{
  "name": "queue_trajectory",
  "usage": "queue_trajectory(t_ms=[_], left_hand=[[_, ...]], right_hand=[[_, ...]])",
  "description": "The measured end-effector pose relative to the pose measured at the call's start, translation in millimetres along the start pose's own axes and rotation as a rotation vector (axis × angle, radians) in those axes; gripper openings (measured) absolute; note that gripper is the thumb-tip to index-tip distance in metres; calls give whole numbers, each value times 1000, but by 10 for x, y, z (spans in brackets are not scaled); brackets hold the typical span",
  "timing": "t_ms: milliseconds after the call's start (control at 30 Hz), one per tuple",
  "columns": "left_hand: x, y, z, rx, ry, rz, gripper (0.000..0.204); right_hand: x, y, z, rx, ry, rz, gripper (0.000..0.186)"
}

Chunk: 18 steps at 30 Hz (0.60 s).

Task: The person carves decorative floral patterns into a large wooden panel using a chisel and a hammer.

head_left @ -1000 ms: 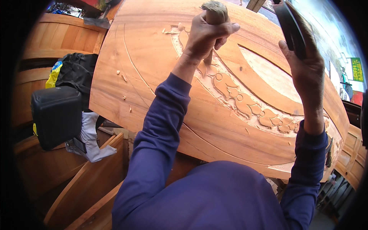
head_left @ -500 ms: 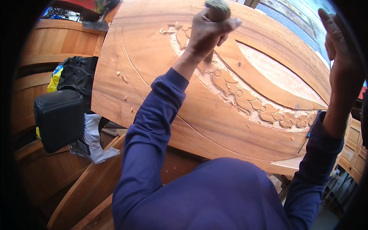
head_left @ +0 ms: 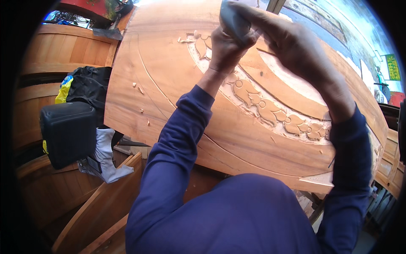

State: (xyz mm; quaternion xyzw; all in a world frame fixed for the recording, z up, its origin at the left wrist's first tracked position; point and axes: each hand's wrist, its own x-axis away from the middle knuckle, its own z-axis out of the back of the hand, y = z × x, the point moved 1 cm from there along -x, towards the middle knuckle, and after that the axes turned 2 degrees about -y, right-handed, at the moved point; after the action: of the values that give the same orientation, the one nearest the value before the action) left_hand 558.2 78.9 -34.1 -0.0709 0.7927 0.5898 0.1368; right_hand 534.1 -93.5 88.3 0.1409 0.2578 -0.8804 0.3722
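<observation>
Nearest the camera, the person's dark blue long-sleeved top fills the lower middle, both sleeves rising toward the work. Below left, curved pale timber pieces lean together, and beside them stands a black boxy hard case with a crumpled white cloth against it and a black bag with a yellow patch behind.

Beyond lies the large reddish-brown wooden panel, its face smooth and grained, scored with long curved lines; a few pale wood chips are scattered on its left part. A carved band of leaf and flower shapes runs diagonally across it toward the right edge.

At the upper middle of the panel, the left hand is closed in a fist around an upright tool, mostly hidden, standing on the carved band. The right hand is wrapped around a grey mallet head just above that fist, touching it.

Farther off, curved wooden furniture backs stand at the upper left, and a bright outdoor view shows upper right.
</observation>
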Motion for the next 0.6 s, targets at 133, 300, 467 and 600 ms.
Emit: queue_trajectory(t_ms=[133,300,467,600], left_hand=[[-30,219,91,77,-174,169,25],[50,250,71,107,-204,177,26],[147,179,376,296,-68,37,20],[56,197,317,250,-75,0,22]], right_hand=[[-198,-14,8,-157,-23,15,68],[136,-30,-83,21,-3,-67,64],[735,-93,244,-170,221,-152,75],[1086,-33,437,-81,294,-230,74]])
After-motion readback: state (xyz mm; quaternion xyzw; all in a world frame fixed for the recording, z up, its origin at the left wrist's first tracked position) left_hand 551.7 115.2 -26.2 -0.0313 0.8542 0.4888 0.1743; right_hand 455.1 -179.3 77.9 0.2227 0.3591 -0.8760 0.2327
